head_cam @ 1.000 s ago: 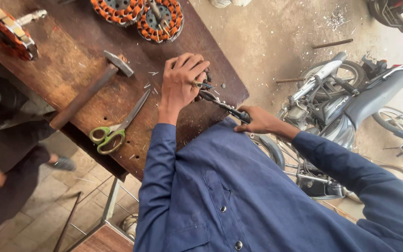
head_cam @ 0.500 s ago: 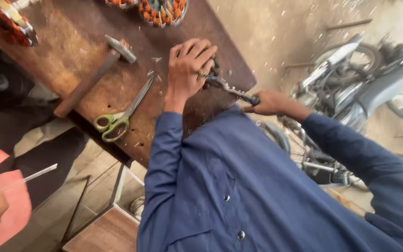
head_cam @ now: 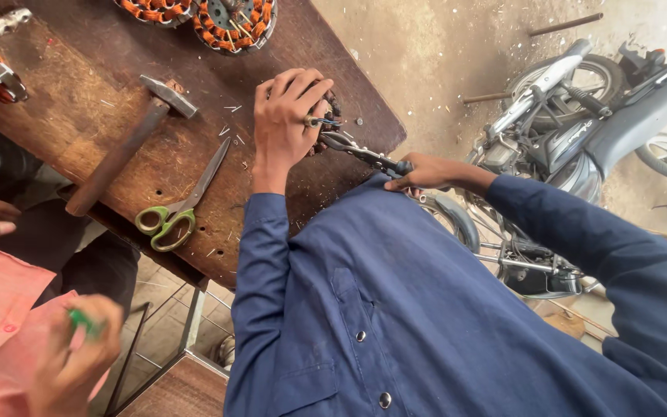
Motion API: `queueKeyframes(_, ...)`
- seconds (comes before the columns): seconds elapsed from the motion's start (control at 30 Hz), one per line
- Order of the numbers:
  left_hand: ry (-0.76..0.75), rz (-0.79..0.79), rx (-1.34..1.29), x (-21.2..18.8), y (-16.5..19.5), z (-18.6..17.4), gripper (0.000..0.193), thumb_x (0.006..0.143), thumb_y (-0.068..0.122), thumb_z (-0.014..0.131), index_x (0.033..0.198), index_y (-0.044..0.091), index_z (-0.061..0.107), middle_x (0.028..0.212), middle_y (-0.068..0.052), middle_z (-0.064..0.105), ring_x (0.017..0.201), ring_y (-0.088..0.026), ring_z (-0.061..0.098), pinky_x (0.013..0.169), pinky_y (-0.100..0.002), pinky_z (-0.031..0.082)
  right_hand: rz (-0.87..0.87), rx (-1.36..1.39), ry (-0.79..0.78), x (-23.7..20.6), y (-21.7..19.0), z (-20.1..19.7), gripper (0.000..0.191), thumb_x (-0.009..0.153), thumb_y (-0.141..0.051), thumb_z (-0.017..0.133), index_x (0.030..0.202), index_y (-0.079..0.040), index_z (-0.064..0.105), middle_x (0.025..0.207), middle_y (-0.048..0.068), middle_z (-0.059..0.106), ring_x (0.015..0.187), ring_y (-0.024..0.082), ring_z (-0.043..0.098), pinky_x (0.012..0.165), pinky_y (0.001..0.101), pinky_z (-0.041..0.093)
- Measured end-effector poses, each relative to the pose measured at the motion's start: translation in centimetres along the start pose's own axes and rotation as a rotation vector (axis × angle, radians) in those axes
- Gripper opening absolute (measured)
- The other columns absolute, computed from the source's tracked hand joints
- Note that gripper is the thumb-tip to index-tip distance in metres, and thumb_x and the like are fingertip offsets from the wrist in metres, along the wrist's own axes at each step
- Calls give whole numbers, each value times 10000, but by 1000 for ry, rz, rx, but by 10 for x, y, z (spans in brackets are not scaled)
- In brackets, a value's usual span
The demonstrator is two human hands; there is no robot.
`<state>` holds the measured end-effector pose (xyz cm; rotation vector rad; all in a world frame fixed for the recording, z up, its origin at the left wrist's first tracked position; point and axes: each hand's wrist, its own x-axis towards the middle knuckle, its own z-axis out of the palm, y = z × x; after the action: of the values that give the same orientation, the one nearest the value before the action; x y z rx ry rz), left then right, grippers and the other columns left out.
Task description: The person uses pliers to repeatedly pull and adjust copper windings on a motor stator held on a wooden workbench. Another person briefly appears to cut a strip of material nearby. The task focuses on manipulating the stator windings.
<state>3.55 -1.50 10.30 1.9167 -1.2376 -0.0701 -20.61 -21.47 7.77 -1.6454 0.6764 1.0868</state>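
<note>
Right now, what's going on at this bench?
A person in a blue work shirt presses the left hand down on a small dark part on the brown wooden table, while the right hand grips pliers whose tips reach the part. A hammer and green-handled scissors lie untouched beside them, and two copper-wound stators sit at the far edge. Another person's hands are at lower left.

soft daylight from the upper right, washed out there; wide-angle bending at edges, slight blur lower left.
</note>
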Motion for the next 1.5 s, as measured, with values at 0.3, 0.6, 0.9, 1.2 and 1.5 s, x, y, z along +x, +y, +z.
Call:
queueKeyframes(0.3, 22, 43, 68, -2, 2, 1, 246, 1000, 183, 636, 1219, 171, 748, 1260, 32, 682, 1242, -208, 598, 1068, -423, 415, -72, -228, 310, 5, -1, 36, 426, 846, -438, 693, 904, -22, 757, 777, 212, 722, 730, 342, 696, 719, 470, 516)
queueKeyframes(0.6, 2, 59, 91, -7, -3, 9, 252, 992, 170, 644, 1219, 159, 754, 1264, 12, 687, 1248, -222, 593, 1071, -429, 414, -100, -189, 345, 8, 4, 41, 352, 808, -354, 698, 922, -25, 748, 793, 204, 725, 757, 348, 710, 721, 469, 528)
queueKeyframes(0.9, -19, 34, 108, -12, -5, 15, 273, 971, 173, 651, 1224, 146, 751, 1271, 0, 682, 1254, -237, 581, 1069, -435, 400, -85, -120, 476, 12, 14, 51, 333, 795, -357, 705, 946, -75, 796, 843, 199, 744, 806, 353, 728, 759, 465, 541)
queueKeyframes(1.2, -46, 4, 101, -12, -8, 11, 260, 1007, 196, 642, 1237, 134, 745, 1291, -13, 682, 1253, -247, 579, 1072, -436, 404, -151, -219, 355, 3, 17, 35, 428, 840, -422, 718, 1045, -46, 730, 890, 230, 735, 863, 398, 707, 766, 488, 530)
queueKeyframes(1.5, -36, 21, 115, -4, 5, 5, 255, 982, 182, 638, 1206, 145, 757, 1270, 5, 688, 1245, -229, 587, 1074, -434, 418, 139, -168, -50, 6, -12, -13, 551, 829, -498, 742, 991, 29, 761, 953, 160, 780, 852, 278, 749, 737, 417, 591)
